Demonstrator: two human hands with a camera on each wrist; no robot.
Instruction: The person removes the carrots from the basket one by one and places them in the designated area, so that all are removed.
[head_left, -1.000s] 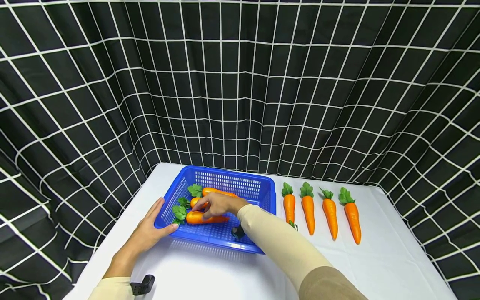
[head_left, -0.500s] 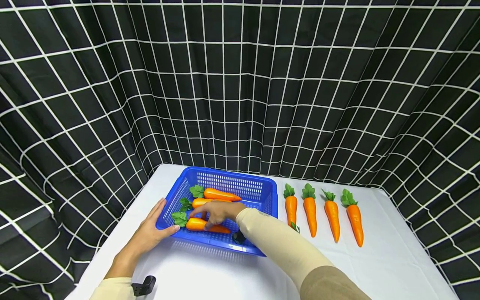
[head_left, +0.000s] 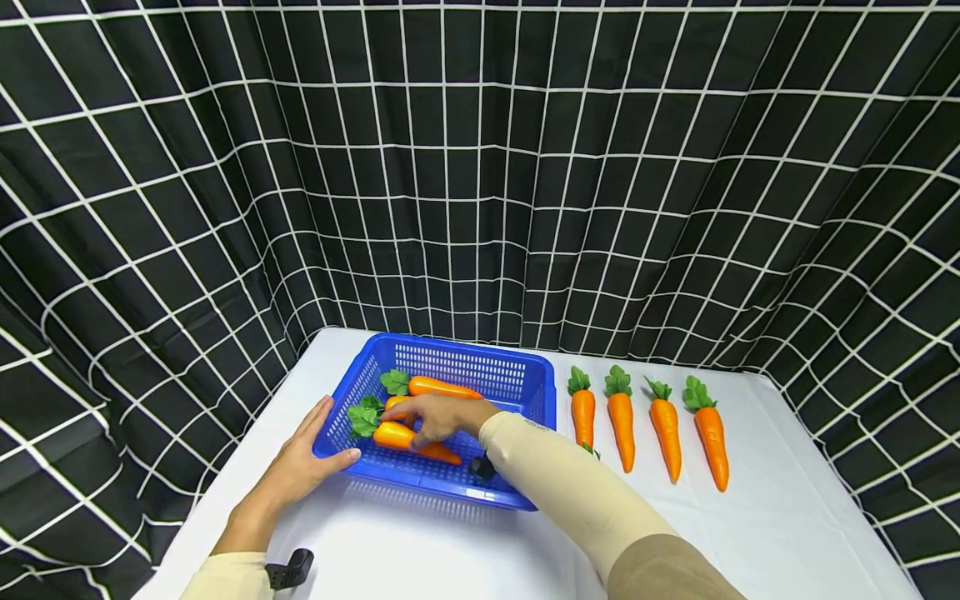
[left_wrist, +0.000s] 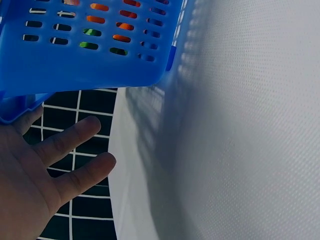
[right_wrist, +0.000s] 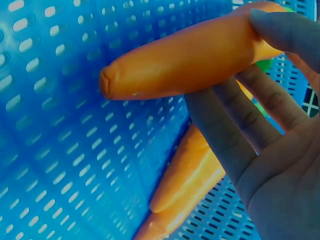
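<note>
Gripping a carrot (head_left: pixel 411 439) in the basket (head_left: pixel 525 371), right hand (head_left: pixel 438 414) fingers (right_wrist: pixel 225 135) curled around it; best lift level, left hand (head_left: pixel 300 462) flat, bracing the near-left corner.

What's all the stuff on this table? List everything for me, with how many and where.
Basket: one, blue, left half of the table.
Carrots in the basket: three, orange with green leaves.
Carrots in a row: four, orange, right of the basket, leaves pointing away.
Tablecloth: one, white.
Backdrop: black cloth with white grid, behind and beside.
Left hand: rests against the basket's left near corner.
Right hand: inside the basket, grips the nearest carrot.
</note>
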